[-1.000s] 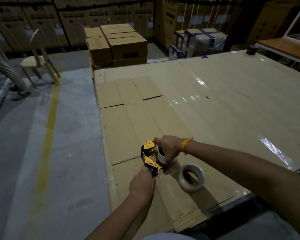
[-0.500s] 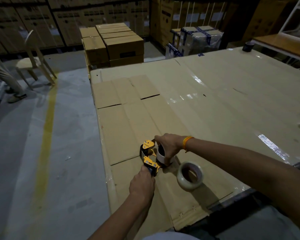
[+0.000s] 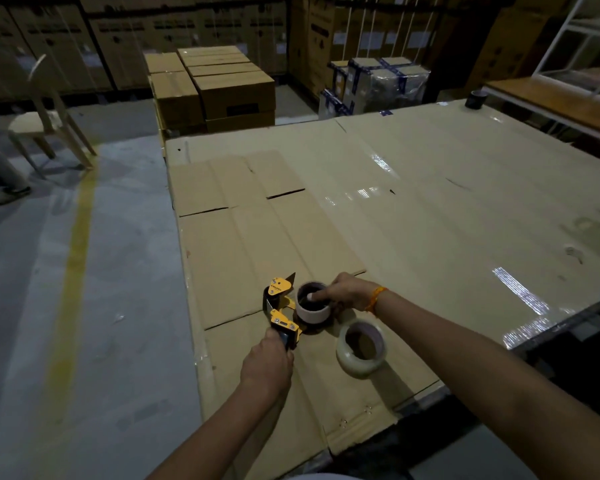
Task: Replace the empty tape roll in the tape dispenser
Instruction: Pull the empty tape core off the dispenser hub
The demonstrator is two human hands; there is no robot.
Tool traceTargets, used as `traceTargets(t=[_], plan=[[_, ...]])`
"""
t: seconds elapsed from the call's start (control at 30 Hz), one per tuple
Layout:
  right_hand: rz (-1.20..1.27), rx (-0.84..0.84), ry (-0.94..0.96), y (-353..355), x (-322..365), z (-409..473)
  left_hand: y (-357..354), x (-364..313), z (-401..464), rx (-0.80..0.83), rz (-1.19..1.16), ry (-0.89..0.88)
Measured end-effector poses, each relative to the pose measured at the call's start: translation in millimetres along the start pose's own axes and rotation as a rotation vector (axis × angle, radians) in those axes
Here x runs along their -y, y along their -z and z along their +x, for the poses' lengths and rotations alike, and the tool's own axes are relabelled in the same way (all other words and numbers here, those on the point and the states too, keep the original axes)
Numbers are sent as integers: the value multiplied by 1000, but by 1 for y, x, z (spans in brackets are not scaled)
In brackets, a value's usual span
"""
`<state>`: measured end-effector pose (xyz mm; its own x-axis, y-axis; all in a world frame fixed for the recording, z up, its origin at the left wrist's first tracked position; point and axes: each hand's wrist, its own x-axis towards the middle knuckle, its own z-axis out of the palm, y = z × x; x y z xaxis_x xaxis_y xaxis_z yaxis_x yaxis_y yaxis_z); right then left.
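A yellow and black tape dispenser (image 3: pixel 280 311) lies on its side on the cardboard-covered table (image 3: pixel 430 209), near the front left corner. My left hand (image 3: pixel 268 367) grips its handle from below. An empty white tape core (image 3: pixel 313 305) sits on the dispenser's hub, and my right hand (image 3: pixel 347 292) holds the core with a fingertip inside its hole. A full roll of clear tape (image 3: pixel 361 344) lies on the cardboard just right of the dispenser, untouched.
The table's left edge runs close to the dispenser, with grey floor and a yellow line (image 3: pixel 70 271) beyond. Stacked cartons (image 3: pixel 215 88) stand behind the table. A dark roll (image 3: pixel 476 98) sits at the far right corner. A chair (image 3: pixel 45 116) and a person's leg (image 3: pixel 0 171) are at far left.
My right hand has shifted to the right off the top of the core, so the white core's open end now shows. The left hand keeps its grip on the handle.
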<state>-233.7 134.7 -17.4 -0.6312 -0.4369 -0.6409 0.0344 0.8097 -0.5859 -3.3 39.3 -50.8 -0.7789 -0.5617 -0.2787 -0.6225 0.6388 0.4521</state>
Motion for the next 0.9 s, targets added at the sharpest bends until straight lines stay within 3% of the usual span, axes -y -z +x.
traceTargets(t=[0.57,0.73,0.9], plan=[[-197,30,190,13,10,2,-5,-1,-6,-28,-41,0],[-495,-106,299,8,23,1,-5,0,-6,-37,-46,-11],[-643,-136,309,2,32,4,-5,4,-5,-42,-49,-29]])
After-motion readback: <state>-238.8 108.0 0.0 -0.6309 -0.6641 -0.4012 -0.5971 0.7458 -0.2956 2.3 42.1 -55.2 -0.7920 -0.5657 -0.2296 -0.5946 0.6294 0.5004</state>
